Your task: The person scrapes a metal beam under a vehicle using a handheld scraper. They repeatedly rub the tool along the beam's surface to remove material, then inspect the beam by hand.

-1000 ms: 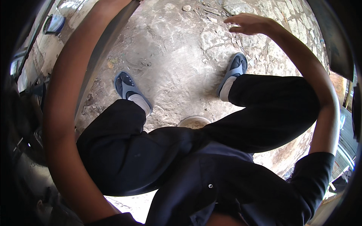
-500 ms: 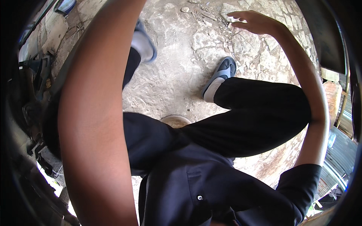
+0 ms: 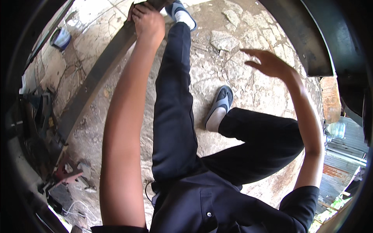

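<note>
At the top of the view my left hand (image 3: pixel 150 25) is closed on the upper part of a long, dark, flat-sided beam (image 3: pixel 101 72). The beam runs slantwise down to the left, and I cannot tell whether it is metal or wood. Fingers curl over its edge, while the thumb is hidden. Over on the right, my right hand (image 3: pixel 270 65) hangs in the air above the stony floor with its fingers stretched out and nothing in it. That forearm passes beside my bent right knee.
My left sandal (image 3: pixel 182 14) is far forward near the beam; my right sandal (image 3: pixel 221 105) stands on the rough floor (image 3: pixel 229 40). A small bucket (image 3: pixel 61 38) sits at upper left. Metal parts and a white cord (image 3: pixel 79 206) lie at lower left. A dark panel (image 3: pixel 307 42) is at upper right.
My left hand, out of view before, now shows gripping the beam. My left leg has stretched forward. The right hand sits slightly lower in the picture, still spread.
</note>
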Demonstrator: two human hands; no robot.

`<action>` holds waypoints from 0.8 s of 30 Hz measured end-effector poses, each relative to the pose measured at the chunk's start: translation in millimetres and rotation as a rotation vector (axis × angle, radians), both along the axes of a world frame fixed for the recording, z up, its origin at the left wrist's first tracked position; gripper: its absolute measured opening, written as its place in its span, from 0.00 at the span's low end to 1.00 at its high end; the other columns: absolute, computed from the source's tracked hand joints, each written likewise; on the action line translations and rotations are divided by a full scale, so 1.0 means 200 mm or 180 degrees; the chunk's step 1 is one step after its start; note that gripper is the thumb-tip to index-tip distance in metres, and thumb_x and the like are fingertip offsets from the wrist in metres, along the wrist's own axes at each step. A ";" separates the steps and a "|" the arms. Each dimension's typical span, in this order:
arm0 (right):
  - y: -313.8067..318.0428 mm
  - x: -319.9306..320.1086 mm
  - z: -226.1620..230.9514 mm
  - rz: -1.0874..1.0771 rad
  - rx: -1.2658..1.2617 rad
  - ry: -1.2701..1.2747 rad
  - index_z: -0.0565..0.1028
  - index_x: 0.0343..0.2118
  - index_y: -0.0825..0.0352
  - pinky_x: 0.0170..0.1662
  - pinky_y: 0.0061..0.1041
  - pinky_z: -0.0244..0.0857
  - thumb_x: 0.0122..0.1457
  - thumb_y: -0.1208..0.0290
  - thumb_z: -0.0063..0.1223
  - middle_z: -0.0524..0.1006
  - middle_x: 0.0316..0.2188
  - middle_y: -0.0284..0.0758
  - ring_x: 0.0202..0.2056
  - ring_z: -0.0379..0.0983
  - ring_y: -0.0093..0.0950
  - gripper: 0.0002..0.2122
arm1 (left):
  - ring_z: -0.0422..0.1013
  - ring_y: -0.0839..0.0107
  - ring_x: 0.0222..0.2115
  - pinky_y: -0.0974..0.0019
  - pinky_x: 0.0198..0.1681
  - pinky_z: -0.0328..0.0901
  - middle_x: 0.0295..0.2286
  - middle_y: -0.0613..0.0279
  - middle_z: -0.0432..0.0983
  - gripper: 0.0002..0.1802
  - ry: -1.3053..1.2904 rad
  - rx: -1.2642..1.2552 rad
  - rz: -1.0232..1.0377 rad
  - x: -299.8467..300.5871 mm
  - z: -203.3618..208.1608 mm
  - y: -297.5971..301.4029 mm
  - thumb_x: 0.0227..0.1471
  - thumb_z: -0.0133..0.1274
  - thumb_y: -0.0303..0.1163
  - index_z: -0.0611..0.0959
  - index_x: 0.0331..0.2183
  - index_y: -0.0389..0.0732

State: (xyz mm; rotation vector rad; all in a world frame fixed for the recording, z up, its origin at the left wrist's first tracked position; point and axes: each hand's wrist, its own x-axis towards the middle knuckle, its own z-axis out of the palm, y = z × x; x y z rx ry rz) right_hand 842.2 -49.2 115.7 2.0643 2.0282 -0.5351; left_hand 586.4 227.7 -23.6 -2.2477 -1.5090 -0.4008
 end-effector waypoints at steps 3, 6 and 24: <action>-0.08 0.13 -0.04 -0.0155 -0.0212 -0.0149 0.64 0.62 0.55 0.58 0.37 0.63 0.65 0.55 0.48 0.73 0.54 0.44 0.54 0.70 0.40 0.24 | 0.51 0.34 0.61 0.40 0.63 0.48 0.58 0.23 0.53 0.38 -0.0586 -0.0048 -0.0344 -0.04 0.07 -0.13 0.57 0.49 0.34 0.55 0.61 0.24; -0.15 0.17 0.02 -0.0351 -0.0243 -0.0265 0.65 0.61 0.58 0.57 0.38 0.63 0.64 0.57 0.49 0.74 0.53 0.45 0.53 0.70 0.42 0.24 | 0.57 0.37 0.58 0.43 0.61 0.54 0.55 0.26 0.58 0.48 -0.0962 0.0534 -0.0565 -0.06 0.02 -0.13 0.49 0.60 0.42 0.56 0.60 0.24; -0.41 0.08 0.09 -0.0773 0.0390 0.0124 0.70 0.58 0.57 0.54 0.35 0.66 0.63 0.63 0.53 0.77 0.50 0.39 0.50 0.75 0.34 0.20 | 0.53 0.38 0.60 0.43 0.63 0.50 0.57 0.29 0.55 0.30 -0.0940 0.0478 -0.0481 -0.04 -0.03 -0.04 0.58 0.40 0.29 0.58 0.60 0.28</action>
